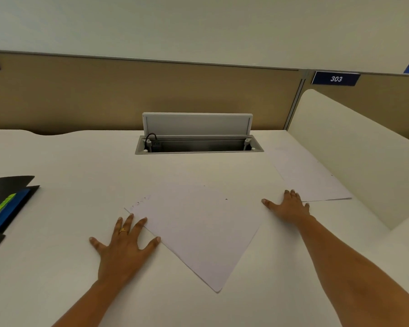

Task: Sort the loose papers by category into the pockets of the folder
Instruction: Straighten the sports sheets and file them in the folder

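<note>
A stack of white papers (198,230) lies turned like a diamond in the middle of the white desk (69,166). My left hand (125,241) rests flat with fingers spread, its fingertips on the stack's left edge. My right hand (288,206) lies flat between this stack and a second pile of white sheets (309,178) at the right, fingers touching that pile's near corner. A black folder (7,204) with blue pockets and a green label lies open at the far left edge.
An open cable hatch (198,145) with its lid raised sits at the back of the desk, a black cable inside. A cream side partition (354,156) rises on the right. A tan divider wall carries a blue sign reading 303 (335,78).
</note>
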Motion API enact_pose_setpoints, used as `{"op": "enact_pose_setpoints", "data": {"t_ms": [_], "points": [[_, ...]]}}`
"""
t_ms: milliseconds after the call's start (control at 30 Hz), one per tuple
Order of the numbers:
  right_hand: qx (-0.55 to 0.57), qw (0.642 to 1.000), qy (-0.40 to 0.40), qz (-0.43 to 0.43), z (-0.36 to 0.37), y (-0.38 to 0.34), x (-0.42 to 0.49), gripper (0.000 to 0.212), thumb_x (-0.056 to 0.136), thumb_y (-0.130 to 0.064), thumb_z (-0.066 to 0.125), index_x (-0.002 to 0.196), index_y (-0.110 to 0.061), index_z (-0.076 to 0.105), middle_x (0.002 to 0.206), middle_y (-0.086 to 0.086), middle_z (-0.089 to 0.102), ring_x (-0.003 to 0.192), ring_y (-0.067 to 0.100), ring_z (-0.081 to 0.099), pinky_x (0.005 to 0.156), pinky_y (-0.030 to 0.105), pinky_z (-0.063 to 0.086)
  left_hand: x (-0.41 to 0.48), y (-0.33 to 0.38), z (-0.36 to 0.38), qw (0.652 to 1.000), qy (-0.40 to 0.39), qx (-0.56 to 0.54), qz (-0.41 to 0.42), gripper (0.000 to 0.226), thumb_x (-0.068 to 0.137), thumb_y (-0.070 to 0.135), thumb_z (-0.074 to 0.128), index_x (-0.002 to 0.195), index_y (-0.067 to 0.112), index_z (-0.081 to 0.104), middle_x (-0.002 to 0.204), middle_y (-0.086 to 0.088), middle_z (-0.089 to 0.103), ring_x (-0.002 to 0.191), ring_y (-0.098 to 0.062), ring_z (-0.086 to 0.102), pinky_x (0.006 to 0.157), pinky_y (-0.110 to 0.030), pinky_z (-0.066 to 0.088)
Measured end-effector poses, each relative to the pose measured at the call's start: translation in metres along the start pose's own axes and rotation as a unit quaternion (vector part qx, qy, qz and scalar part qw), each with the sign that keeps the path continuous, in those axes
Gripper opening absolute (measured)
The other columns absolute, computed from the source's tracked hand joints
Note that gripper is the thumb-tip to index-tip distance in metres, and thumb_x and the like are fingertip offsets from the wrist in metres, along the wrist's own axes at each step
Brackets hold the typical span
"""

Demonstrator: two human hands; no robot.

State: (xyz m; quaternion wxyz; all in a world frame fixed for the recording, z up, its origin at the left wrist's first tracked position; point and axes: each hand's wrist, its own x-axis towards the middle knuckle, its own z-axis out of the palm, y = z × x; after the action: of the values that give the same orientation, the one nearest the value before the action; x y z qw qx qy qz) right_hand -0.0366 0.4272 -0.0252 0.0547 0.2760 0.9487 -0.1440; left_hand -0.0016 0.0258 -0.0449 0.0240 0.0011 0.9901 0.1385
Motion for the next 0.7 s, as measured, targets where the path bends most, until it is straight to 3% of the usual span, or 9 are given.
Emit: {"op": "enact_pose_setpoints", "data": {"t_ms": [100, 200, 333, 433, 500, 567, 633, 700], "points": [[-0.016, 0.999, 0.040, -0.012, 0.007, -0.007, -0.008, 0.085, 0.087, -0.063, 0.037, 0.145, -0.004, 0.019, 0.155, 0.014, 0.017, 0.144, 0.026, 0.014, 0.115, 0.049, 0.010, -0.004, 0.002, -0.004, 0.999, 0.027, -0.030, -0.013, 0.103, 0.053, 0.086, 0.002, 0.140, 0.037, 0.029, 0.155, 0.011, 0.017, 0.145, -0.008, 0.007, 0.110, -0.063, -0.001], [-0.005, 0.995, 0.094, -0.042, 0.023, -0.025, -0.029, 0.066, 0.094, -0.047, 0.038, 0.141, -0.001, 0.028, 0.151, 0.016, 0.028, 0.140, 0.028, 0.024, 0.116, 0.045, 0.016, -0.007, 0.003, -0.003, 0.999, 0.045, -0.021, -0.007, 0.114, 0.046, 0.092, -0.006, 0.140, 0.037, 0.028, 0.154, 0.009, 0.021, 0.145, -0.010, 0.010, 0.110, -0.062, 0.005], [0.006, 0.985, 0.142, -0.095, 0.051, -0.050, -0.063, 0.053, 0.097, -0.033, 0.039, 0.138, 0.000, 0.036, 0.145, 0.017, 0.038, 0.137, 0.027, 0.032, 0.115, 0.039, 0.019, -0.014, 0.004, 0.001, 0.997, 0.059, 0.006, 0.050, 0.121, 0.042, 0.093, -0.020, 0.139, 0.042, 0.032, 0.153, 0.010, 0.025, 0.144, -0.011, 0.016, 0.110, -0.062, 0.005], [0.030, 0.973, 0.169, -0.152, 0.066, -0.067, -0.093, 0.040, 0.090, -0.015, 0.054, 0.124, 0.007, 0.052, 0.127, 0.024, 0.056, 0.121, 0.036, 0.052, 0.107, 0.043, 0.036, -0.018, 0.004, 0.001, 0.997, 0.037, 0.013, 0.067, 0.123, 0.038, 0.091, -0.025, 0.138, 0.046, 0.030, 0.154, 0.014, 0.020, 0.144, -0.007, 0.010, 0.111, -0.058, 0.000], [0.050, 0.962, 0.188, -0.194, 0.074, -0.076, -0.112, 0.031, 0.073, -0.005, 0.069, 0.100, 0.008, 0.066, 0.099, 0.023, 0.069, 0.092, 0.038, 0.068, 0.084, 0.047, 0.053, -0.020, -0.001, -0.004, 0.998, 0.022, -0.010, 0.051, 0.116, 0.043, 0.092, -0.015, 0.138, 0.044, 0.031, 0.154, 0.013, 0.019, 0.144, -0.007, 0.009, 0.112, -0.057, -0.002], [0.063, 0.956, 0.183, -0.219, 0.078, -0.085, -0.129, 0.029, 0.063, -0.009, 0.073, 0.089, 0.003, 0.070, 0.085, 0.016, 0.072, 0.076, 0.031, 0.071, 0.069, 0.041, 0.057, -0.021, -0.011, -0.011, 0.999, 0.020, -0.027, 0.029, 0.093, 0.061, 0.085, 0.006, 0.138, 0.041, 0.032, 0.155, 0.010, 0.018, 0.145, -0.008, 0.009, 0.112, -0.056, -0.003], [0.074, 0.950, 0.184, -0.242, 0.081, -0.094, -0.145, 0.030, 0.068, -0.012, 0.067, 0.095, 0.000, 0.070, 0.089, 0.012, 0.073, 0.080, 0.029, 0.071, 0.072, 0.035, 0.056, -0.021, -0.028, -0.015, 0.999, 0.028, -0.019, 0.008, 0.068, 0.082, 0.072, 0.027, 0.140, 0.038, 0.031, 0.155, 0.008, 0.018, 0.145, -0.009, 0.009, 0.113, -0.056, -0.003], [0.102, 0.952, 0.150, -0.248, 0.078, -0.107, -0.163, 0.035, 0.085, -0.016, 0.052, 0.116, -0.004, 0.062, 0.113, 0.009, 0.067, 0.104, 0.025, 0.063, 0.091, 0.030, 0.048, -0.020, -0.048, -0.021, 0.999, 0.044, -0.018, -0.015, 0.059, 0.088, 0.060, 0.036, 0.141, 0.035, 0.031, 0.155, 0.005, 0.018, 0.145, -0.011, 0.010, 0.113, -0.055, -0.004]]}}
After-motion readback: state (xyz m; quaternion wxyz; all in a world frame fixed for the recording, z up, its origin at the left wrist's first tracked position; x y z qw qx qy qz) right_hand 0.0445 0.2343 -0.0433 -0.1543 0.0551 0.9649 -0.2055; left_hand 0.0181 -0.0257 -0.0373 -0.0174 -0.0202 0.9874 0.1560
